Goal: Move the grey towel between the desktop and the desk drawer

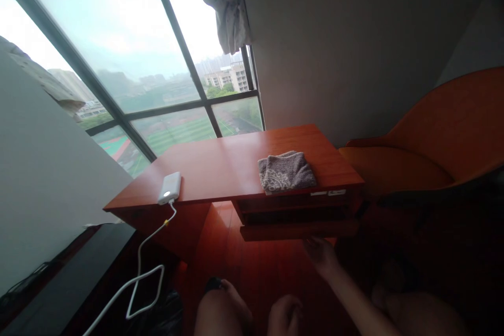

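drawer (299, 232) juts out, right hand (319, 253) at lower edge; left hand (284, 314) curled over open floor (240, 249); grips unclear

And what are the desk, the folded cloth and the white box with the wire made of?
The desk looks like wood, or a wood-look board: reddish-brown, with a smooth, shiny finish that catches the light. The folded cloth seems to be soft towel fabric, because its surface looks fuzzy. The white box is probably smooth plastic, with plain, even sides, but coated metal is possible.
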`<state>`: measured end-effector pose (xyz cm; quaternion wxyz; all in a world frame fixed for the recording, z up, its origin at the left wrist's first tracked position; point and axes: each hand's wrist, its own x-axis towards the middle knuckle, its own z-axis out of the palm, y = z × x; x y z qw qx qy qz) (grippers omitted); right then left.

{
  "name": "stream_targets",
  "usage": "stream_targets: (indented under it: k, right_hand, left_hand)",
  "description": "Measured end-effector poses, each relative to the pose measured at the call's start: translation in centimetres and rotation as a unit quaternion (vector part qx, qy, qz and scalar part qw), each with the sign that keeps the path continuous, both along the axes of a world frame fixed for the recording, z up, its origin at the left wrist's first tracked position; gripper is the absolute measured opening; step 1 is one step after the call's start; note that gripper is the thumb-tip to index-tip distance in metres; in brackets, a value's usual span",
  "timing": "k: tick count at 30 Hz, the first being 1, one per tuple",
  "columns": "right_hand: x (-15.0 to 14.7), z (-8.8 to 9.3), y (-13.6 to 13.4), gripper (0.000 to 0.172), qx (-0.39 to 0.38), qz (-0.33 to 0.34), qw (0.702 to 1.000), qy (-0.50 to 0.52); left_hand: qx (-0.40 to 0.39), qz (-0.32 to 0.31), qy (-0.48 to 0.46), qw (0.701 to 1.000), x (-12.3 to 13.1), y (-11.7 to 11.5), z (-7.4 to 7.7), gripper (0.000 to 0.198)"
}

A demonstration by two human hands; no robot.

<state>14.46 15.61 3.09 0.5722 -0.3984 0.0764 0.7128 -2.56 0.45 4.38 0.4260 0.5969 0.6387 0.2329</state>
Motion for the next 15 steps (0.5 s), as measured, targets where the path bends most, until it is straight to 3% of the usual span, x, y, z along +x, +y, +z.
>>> stream_targets:
  k: [2, 5, 10, 12, 15]
  right_hand:
    - [0.6, 0.1, -2.1, 0.019, -0.005, 0.008, 1.000, 0.014]
    - [1.4, 0.0, -5.3, 0.015, -0.024, 0.021, 0.999, 0.029]
    - [1.5, -1.0, -9.4, 0.011, -0.014, 0.047, 0.997, -0.052]
    - [1.4, -1.6, -10.6, 0.013, 0.002, 0.059, 0.994, -0.087]
    - [1.3, -2.3, -12.1, 0.014, 0.038, 0.084, 0.986, -0.141]
  left_hand:
    - [0.075, 0.055, -0.032, 0.995, -0.6, 1.5, 2.6, 0.025]
    - [0.198, 0.120, -0.072, 0.970, -1.3, 5.1, 8.5, 0.025]
    - [0.308, 0.141, -0.080, 0.937, -2.2, 14.8, 18.9, 0.023]
    - [0.303, 0.151, -0.013, 0.941, -2.2, 18.8, 21.7, 0.023]
    - [0.328, 0.128, 0.149, 0.924, -1.0, 23.3, 24.0, 0.029]
